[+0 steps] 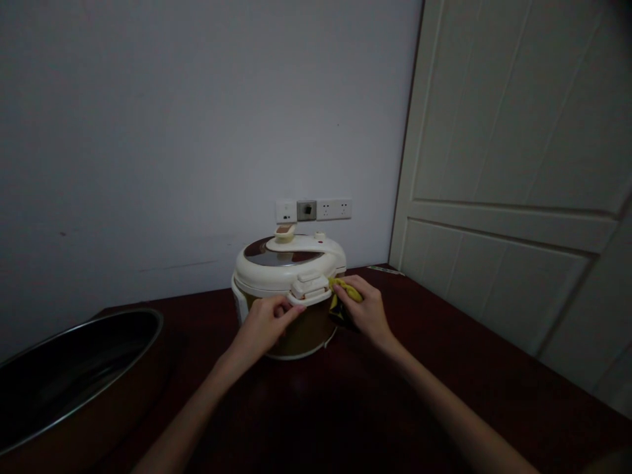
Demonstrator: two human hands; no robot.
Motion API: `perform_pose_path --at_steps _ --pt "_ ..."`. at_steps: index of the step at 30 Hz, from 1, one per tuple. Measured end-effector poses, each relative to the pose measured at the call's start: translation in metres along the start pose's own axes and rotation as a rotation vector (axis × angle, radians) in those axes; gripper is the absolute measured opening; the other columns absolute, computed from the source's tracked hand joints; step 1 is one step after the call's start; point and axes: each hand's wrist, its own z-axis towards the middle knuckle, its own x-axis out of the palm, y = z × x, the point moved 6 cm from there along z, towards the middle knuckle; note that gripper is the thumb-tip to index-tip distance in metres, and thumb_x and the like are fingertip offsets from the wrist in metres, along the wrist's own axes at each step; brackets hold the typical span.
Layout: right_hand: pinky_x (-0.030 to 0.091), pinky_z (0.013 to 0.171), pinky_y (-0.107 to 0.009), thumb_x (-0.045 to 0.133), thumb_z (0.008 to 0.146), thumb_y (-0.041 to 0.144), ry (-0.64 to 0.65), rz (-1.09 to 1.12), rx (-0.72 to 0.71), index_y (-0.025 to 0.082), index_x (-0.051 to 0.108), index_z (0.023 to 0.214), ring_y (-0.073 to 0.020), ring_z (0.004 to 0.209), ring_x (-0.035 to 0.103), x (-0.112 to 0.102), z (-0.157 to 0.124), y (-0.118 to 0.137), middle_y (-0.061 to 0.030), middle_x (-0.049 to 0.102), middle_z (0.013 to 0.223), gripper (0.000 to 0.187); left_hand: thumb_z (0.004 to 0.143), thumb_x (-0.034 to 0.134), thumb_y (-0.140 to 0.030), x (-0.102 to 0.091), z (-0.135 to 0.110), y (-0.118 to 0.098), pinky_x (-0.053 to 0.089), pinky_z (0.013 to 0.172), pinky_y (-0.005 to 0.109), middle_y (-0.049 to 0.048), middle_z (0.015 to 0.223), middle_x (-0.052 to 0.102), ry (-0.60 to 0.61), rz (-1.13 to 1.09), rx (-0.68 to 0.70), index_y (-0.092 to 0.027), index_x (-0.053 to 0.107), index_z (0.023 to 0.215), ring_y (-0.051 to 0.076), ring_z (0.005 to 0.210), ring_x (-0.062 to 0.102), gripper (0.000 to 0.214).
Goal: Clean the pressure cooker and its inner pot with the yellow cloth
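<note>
A white and brown electric pressure cooker (289, 270) stands on the dark red table, its lid on. From its side juts a white handle (310, 288). My left hand (269, 322) grips the left end of this handle, thumb and fingers bent around its edge. At the handle's right end, my right hand (364, 306) clasps a yellow and black cloth (345, 296) and presses it near the cooker's side. Part of the cloth hangs below my right fingers.
On the left, a large dark pan (81, 375) with a metal rim rests on the table (306, 421). Wall sockets (334, 209) sit behind the cooker. A white panelled door (503, 197) borders the table on the right. A thin strip (386, 270) lies at the back corner.
</note>
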Motion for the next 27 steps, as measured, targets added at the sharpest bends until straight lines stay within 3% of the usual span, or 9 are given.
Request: perform_pose_path --at_steps 4,11,16,19,23,27 --pt "0.049 0.074 -0.030 0.061 0.081 0.038 0.000 0.023 0.017 0.016 0.070 0.081 -0.0174 0.078 0.062 0.004 0.013 -0.005 -0.0067 0.067 0.084 0.023 0.079 0.052 -0.054 -0.001 -0.001 -0.002 0.034 0.048 0.021 -0.0030 0.045 0.054 -0.003 0.018 -0.007 -0.016 0.058 0.066 0.012 0.044 0.049 0.041" --pt "0.048 0.065 -0.027 0.063 0.080 0.035 0.055 0.088 0.075 0.016 0.071 0.076 -0.0158 0.072 0.060 0.000 0.003 0.005 -0.0052 0.064 0.080 0.021 0.079 0.052 -0.052 -0.001 0.000 -0.002 0.034 0.049 0.022 -0.0016 0.047 0.055 -0.008 0.020 0.011 -0.016 0.057 0.064 0.012 0.044 0.050 0.039" --pt "0.049 0.067 -0.029 0.065 0.077 0.037 0.015 0.101 0.132 0.016 0.071 0.074 -0.0177 0.072 0.061 0.002 0.011 -0.005 -0.0052 0.067 0.077 0.022 0.079 0.052 -0.052 -0.001 -0.001 -0.003 0.033 0.047 0.022 -0.0018 0.045 0.054 -0.001 0.017 -0.003 -0.016 0.057 0.065 0.012 0.044 0.050 0.039" --pt "0.049 0.064 -0.028 0.063 0.079 0.037 0.007 0.083 0.116 0.016 0.071 0.075 -0.0173 0.071 0.061 0.001 0.005 0.002 -0.0055 0.066 0.078 0.022 0.079 0.052 -0.051 -0.001 -0.001 -0.003 0.034 0.048 0.022 -0.0019 0.045 0.054 0.007 0.015 0.001 -0.016 0.057 0.064 0.012 0.044 0.050 0.039" --pt "0.049 0.059 -0.026 0.057 0.085 0.030 0.081 0.013 -0.019 0.017 0.069 0.077 -0.0148 0.068 0.060 0.007 -0.021 0.026 -0.0052 0.063 0.076 0.020 0.079 0.052 -0.051 0.000 0.000 -0.003 0.034 0.049 0.023 -0.0022 0.045 0.054 -0.003 0.009 0.015 -0.016 0.057 0.064 0.013 0.044 0.050 0.039" --pt "0.050 0.065 -0.027 0.055 0.085 0.019 0.174 -0.178 -0.361 0.015 0.067 0.095 -0.0161 0.076 0.059 0.028 -0.049 0.051 -0.0085 0.062 0.085 0.017 0.079 0.052 -0.051 -0.001 -0.001 -0.005 0.033 0.048 0.023 -0.0015 0.045 0.054 -0.003 -0.002 0.040 -0.015 0.060 0.064 0.013 0.046 0.049 0.039"
